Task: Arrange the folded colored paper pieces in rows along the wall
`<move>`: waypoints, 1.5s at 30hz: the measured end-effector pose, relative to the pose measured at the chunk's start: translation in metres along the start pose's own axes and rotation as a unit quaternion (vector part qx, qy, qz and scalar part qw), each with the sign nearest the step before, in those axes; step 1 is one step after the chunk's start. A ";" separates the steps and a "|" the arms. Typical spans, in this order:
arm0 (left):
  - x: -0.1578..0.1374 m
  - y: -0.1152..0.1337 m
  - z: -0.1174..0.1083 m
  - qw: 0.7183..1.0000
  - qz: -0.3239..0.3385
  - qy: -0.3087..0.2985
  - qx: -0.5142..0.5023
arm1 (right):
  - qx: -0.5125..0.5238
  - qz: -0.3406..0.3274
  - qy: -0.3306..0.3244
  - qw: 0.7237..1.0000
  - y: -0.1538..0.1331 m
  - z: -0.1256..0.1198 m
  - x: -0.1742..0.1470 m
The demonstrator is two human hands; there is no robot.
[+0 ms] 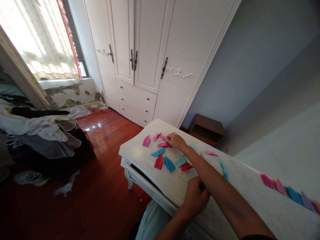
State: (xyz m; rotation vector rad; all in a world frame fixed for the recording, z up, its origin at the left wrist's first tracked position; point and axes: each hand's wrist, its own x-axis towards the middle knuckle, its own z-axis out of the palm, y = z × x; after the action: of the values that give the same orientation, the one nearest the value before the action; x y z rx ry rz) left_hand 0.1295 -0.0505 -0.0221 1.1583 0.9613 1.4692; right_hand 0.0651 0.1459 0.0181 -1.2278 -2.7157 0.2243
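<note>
My right hand (178, 141) reaches across the white table with its fingers closed at a pink folded paper piece (164, 137). Close to those fingers lie another pink folded piece (163, 145) and two more pink ones to the left. Nearer me are a blue folded piece (169, 164), a red one (158, 162) and a light blue one (158, 152). My left hand (196, 197) is curled near the table's front edge, beneath my right forearm; whatever its fingers hold, if anything, is hidden. More coloured pieces (181, 161) lie partly behind my right forearm.
The white table (240, 186) carries a row of folded papers (293, 194) at the far right. Its drawer (147, 185) stands slightly open by my knee. Behind are a white wardrobe (147, 46) and a brown box-shaped cabinet (207, 128). Clothes (37, 128) are heaped at left.
</note>
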 end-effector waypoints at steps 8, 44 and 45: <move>-0.001 0.003 -0.002 0.997 0.006 -0.021 0.071 | 0.015 0.035 0.065 0.997 0.005 -0.008 -0.015; -0.023 0.026 0.105 0.991 -0.028 -0.048 0.123 | 0.163 0.293 0.525 0.782 0.068 -0.096 -0.398; -0.025 0.023 0.116 0.989 -0.028 -0.067 0.133 | 0.156 0.304 0.525 0.780 0.074 -0.095 -0.408</move>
State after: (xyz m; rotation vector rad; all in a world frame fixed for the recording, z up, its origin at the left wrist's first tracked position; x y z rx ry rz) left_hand 0.2383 -0.0782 0.0214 1.3917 1.1090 1.2279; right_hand 0.4043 -0.1062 0.0647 -1.4566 -1.2417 0.0191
